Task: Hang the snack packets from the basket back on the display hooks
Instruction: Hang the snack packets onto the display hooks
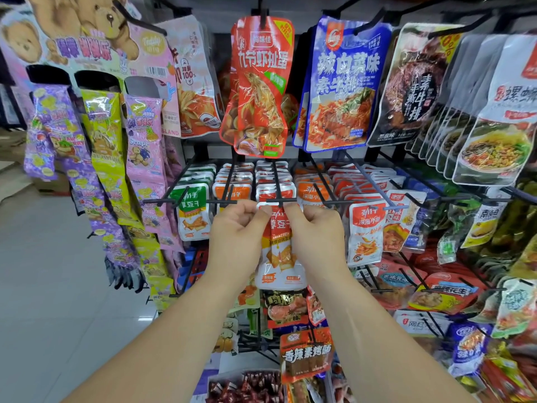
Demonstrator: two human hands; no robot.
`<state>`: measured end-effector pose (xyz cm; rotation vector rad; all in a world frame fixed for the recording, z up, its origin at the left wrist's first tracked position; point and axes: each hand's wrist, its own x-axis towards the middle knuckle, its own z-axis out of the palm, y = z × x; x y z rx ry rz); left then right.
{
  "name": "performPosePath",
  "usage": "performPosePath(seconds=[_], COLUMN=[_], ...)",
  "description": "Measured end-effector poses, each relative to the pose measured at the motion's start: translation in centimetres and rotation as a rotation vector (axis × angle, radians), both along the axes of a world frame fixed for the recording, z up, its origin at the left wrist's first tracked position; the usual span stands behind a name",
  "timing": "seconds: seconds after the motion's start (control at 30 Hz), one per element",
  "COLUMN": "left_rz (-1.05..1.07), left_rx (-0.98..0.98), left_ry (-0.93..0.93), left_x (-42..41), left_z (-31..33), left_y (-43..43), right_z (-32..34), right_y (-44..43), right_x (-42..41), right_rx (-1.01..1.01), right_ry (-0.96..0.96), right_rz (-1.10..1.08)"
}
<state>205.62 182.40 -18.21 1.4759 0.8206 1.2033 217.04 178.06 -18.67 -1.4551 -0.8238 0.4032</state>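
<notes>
- I see a pale tiled floor (58,271) running off to the left of the black display hook (280,197) I am working at; the shop rack around that hook is packed with hanging packets.
- Left of the hook, a cardboard teddy-bear dispenser (87,39) holds purple, yellow and pink candy strips (101,170) that hang down from its slots.
- Straight above the hook hangs a red shrimp packet (258,85), with a blue noodle packet (340,82) to that one's right.
- Behind the hook, rows of small orange and white packets fill the neighbouring pegs; a green-topped packet (191,210) hangs to its left and an orange fish packet (367,228) to its right.
- Far below the hook lies a heap of dark red wrapped pieces (247,385); I cannot tell what holds them.
- The red-and-white snack packet (280,257) hangs upright just under the hook's tip, its top edge up at the crossbar; I cannot tell whether the tip is through its hole.
- My left hand (238,228) has its fingers curled and pinches the packet's top left corner.
- My right hand (315,228) pinches the top right corner the same way.
</notes>
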Motion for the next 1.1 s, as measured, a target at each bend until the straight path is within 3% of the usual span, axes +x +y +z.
performPosePath(seconds=[0.23, 0.47, 1.1], left_rz=[0.125, 0.227, 0.207], left_rx=[0.090, 0.235, 0.210], left_ry=[0.102, 0.199, 0.317], left_x=[1.0, 1.1, 0.9], left_z=[-1.4, -4.9, -4.8], left_y=[1.7, 1.1, 2.3], right_z=[-1.4, -4.2, -3.3], right_y=[1.0, 0.7, 1.0], right_x=[0.8, 0.5, 0.1], right_rx=[-0.051, 0.030, -0.042], right_ry=[-0.169, -0.314, -0.245], right_rz=[-0.077, -0.126, -0.130])
